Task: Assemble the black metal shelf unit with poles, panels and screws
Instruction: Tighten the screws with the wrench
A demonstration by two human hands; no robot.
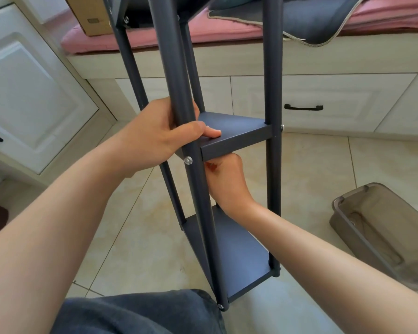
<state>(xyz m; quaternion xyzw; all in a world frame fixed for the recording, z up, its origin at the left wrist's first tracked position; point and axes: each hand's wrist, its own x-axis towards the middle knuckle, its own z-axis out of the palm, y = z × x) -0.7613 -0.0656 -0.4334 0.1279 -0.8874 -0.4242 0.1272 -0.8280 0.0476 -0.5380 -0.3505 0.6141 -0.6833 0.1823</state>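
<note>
The black shelf unit (227,145) stands upright on the tiled floor (140,237) in the middle of the frame, its poles running from the top edge down to the lower centre. A middle panel (234,130) sits at mid-height between the poles, and a lower panel (241,256) lies near the floor. A silver screw (188,160) shows on the near pole (179,92) just below the corner of the middle panel; another screw (282,127) sits on the right pole (273,80) at the far end of that panel.

The left hand (164,133), centre-left of the frame, is wrapped around the near pole, its fingers curled about it and the thumb (209,132) lying flat on the top of the middle panel. The right hand (227,179) reaches up under the middle panel from below, touching its underside; its fingers are hidden behind the panel's edge, so I cannot tell whether they grip anything.

A grey plastic bin (381,227) lies on the floor at the right. Across the top runs a pink cushion (203,32) on a white bench with a drawer handle (303,107); a cardboard box (92,15) sits on the cushion at the upper left. White cabinet doors (29,92) fill the left side.
</note>
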